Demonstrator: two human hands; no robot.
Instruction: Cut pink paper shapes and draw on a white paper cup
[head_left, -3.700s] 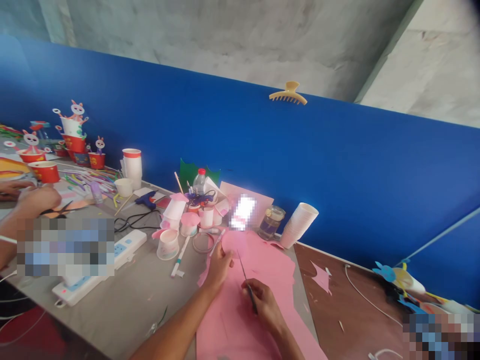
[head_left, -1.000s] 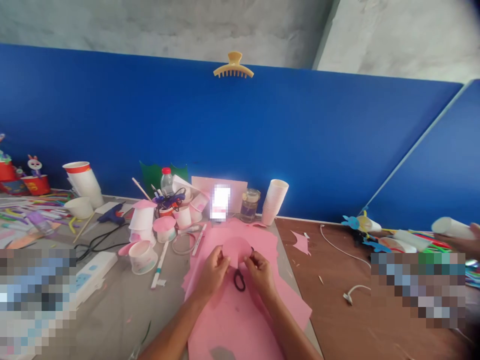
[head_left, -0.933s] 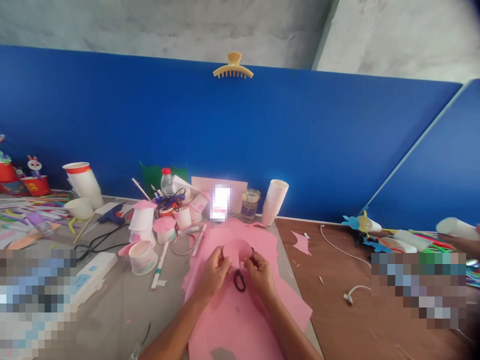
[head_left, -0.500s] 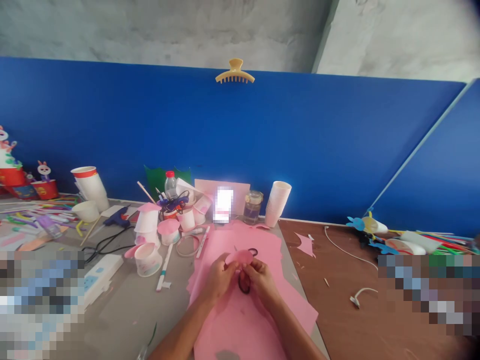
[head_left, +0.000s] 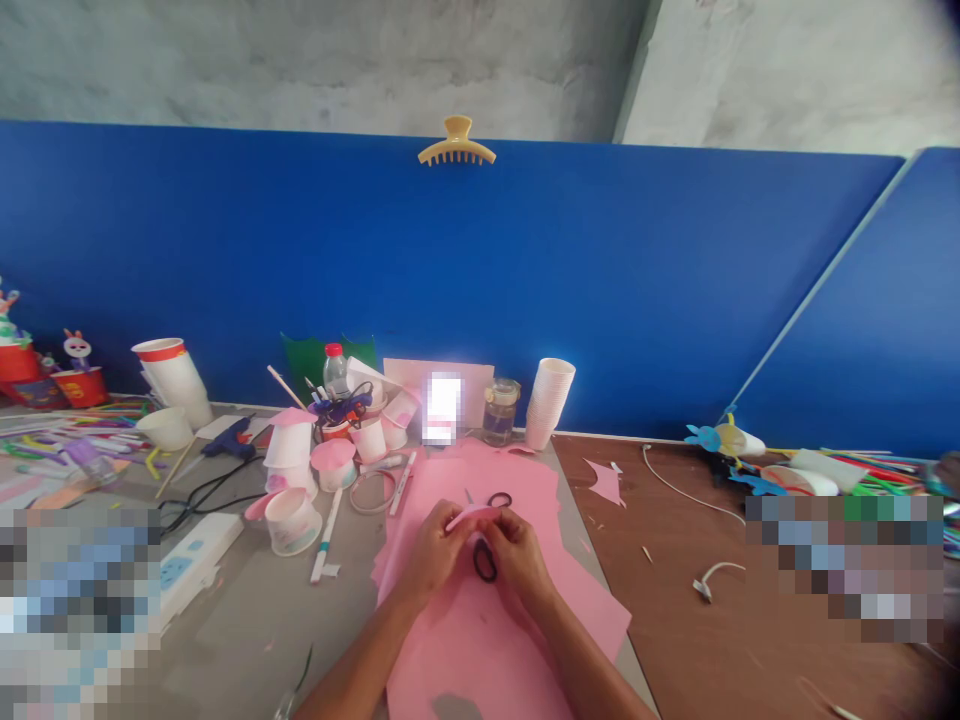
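Observation:
Between my two hands is a small cut piece of pink paper [head_left: 472, 516], now seen nearly edge-on. My left hand [head_left: 436, 553] pinches its left end, and my right hand [head_left: 523, 550] pinches its right end with bent fingers. Just beneath lie scissors [head_left: 485, 562] with black handles; the hands and the paper partly cover them, and one blade tip shows beyond. Large sheets of pink paper [head_left: 487, 650] spread under my hands and forearms.
Left stand paper cups with pink pieces [head_left: 292, 520], a white marker [head_left: 325, 540], a tape roll [head_left: 373, 491], a glue gun [head_left: 229, 437] and a power strip [head_left: 199, 560]. Behind are a lit phone [head_left: 442, 408], a glass jar [head_left: 500, 410] and stacked cups [head_left: 550, 403]. Right lie a pink scrap [head_left: 604, 482] and a cable [head_left: 705, 583].
The pink piece has tilted from showing its rounded face to nearly edge-on. Both hands keep their pinch and have shifted little. The whole view has moved slightly.

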